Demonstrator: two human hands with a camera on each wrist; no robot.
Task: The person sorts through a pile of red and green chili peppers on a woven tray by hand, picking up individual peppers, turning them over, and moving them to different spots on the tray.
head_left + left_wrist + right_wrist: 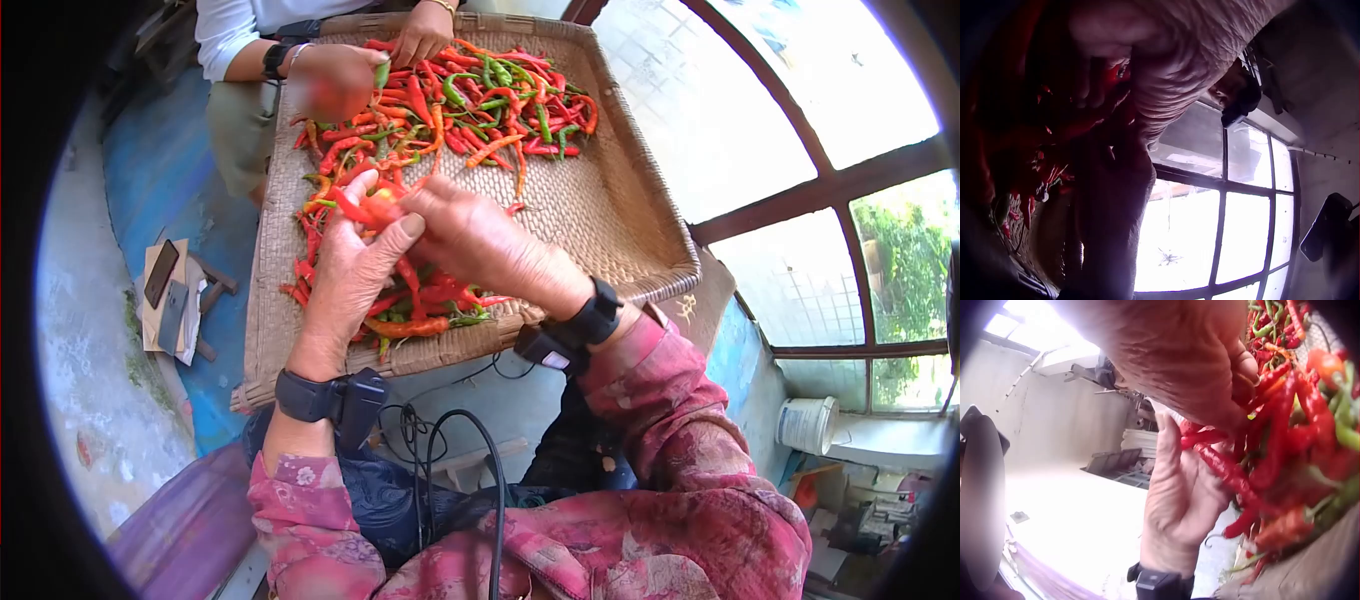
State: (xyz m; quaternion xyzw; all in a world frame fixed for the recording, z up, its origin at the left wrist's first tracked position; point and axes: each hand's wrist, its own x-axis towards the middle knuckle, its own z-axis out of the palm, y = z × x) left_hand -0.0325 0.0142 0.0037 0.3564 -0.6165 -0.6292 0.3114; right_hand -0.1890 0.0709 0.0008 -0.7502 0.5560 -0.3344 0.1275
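Red chili peppers (pixel 350 208) are gripped in my left hand (pixel 355 265), above the near-left part of a woven tray (pixel 600 215). My right hand (pixel 485 240) comes in from the right with curled fingers and pinches at the same peppers, whose ends its fingers partly hide. In the right wrist view, glossy red peppers (pixel 1225 467) lie across the left palm (pixel 1194 494), under the right hand (pixel 1179 356). Loose red peppers (pixel 430 290) lie in the tray below both hands. The left wrist view is dark, with the left hand (pixel 1172 69) filling its top.
Across the tray, another person's hands (pixel 425 35) work at a larger heap of red and green peppers (pixel 490 95). Phones (pixel 160 272) lie on a small stool at left. A black cable (pixel 490 450) loops over my lap. Windows (pixel 790 270) and a white bucket (pixel 806 425) are at right.
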